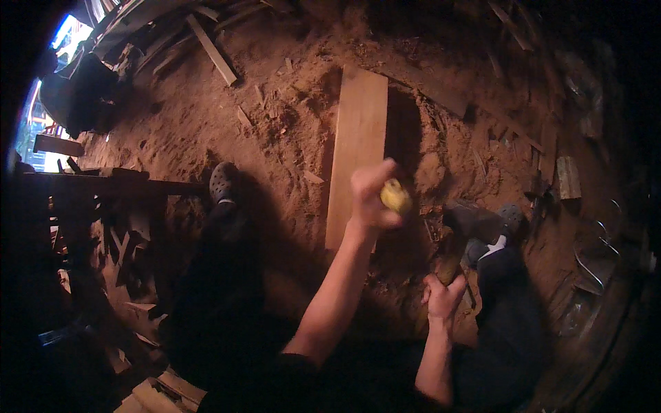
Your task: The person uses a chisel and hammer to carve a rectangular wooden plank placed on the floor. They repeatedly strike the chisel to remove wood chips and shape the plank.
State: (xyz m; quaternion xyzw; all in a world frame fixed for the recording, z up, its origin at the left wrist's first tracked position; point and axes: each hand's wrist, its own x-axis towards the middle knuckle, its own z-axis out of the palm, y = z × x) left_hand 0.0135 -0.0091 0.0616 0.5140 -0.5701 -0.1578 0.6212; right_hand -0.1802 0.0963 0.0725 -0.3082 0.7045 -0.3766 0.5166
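Note:
A long, flat wooden board [358,113] lies lengthwise in front of me on the dirt. Above its near part is my left hand [370,196], blurred by motion, its fingers curled round a small rounded yellow object [395,197] whose kind I cannot make out. Lower and to the right, my right hand [444,296] is closed round the wooden handle of a hatchet [449,265]. The broad dark head of the hatchet points away from me, near my right shoe, and its edge is lost in shadow.
Reddish sawdust and wood chips cover the ground [275,158]. My left shoe [222,182] stands left of the board. A narrow strip of wood [212,51] lies far left, and a dark bench-like beam [117,180] runs along the left. Offcuts [162,394] are piled at lower left.

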